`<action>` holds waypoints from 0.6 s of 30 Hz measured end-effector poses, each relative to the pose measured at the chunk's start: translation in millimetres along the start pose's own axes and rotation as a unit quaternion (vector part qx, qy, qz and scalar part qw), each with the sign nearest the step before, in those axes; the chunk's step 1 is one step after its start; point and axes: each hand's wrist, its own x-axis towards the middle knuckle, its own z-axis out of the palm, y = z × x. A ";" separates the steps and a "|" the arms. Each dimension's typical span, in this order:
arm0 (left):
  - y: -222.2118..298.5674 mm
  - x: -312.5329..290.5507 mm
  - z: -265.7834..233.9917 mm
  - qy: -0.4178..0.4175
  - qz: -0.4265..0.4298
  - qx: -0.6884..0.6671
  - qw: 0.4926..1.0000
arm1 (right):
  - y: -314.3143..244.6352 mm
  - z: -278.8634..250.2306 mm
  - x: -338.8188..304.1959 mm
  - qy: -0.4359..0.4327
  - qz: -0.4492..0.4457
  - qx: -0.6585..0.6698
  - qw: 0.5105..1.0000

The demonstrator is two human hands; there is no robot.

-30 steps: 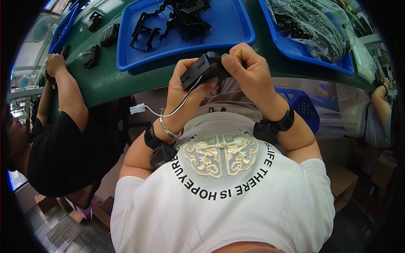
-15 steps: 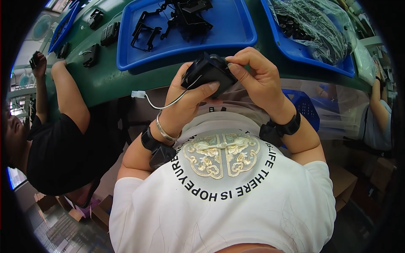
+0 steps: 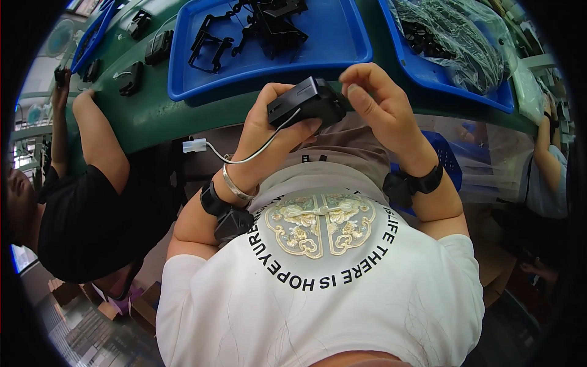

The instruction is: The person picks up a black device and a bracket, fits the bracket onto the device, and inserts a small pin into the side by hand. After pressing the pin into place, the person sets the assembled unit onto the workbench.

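My left hand (image 3: 269, 125) is wrapped round a black plastic housing (image 3: 309, 101), with the thumb along its near side. A thin black-and-white cable (image 3: 263, 148) trails from the housing across my left wrist and ends in a white plug connector (image 3: 195, 145). Just right of the housing is my right hand (image 3: 382, 110), off its surface. Its thumb and forefinger are bent with a small gap between their tips, and I see nothing held there. The underside of the housing is hidden by my left palm.
A blue tray (image 3: 214, 90) of thin black frame parts stands ahead on the green table (image 3: 147, 122). Another blue tray (image 3: 452, 96) at right holds bagged black parts. Similar black housings (image 3: 130, 78) lie at left. A person in black (image 3: 104, 214) sits left; another person's arm (image 3: 547, 147) shows far right.
My right thumb and forefinger have come off the housing's right end and moved slightly right, parting. My left hand has turned the housing, so its smooth top face shows more.
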 end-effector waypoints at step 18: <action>-10.0 4.1 4.3 0.025 0.075 -0.183 0.980 | -4.9 12.4 -3.6 0.020 -0.150 -0.147 0.977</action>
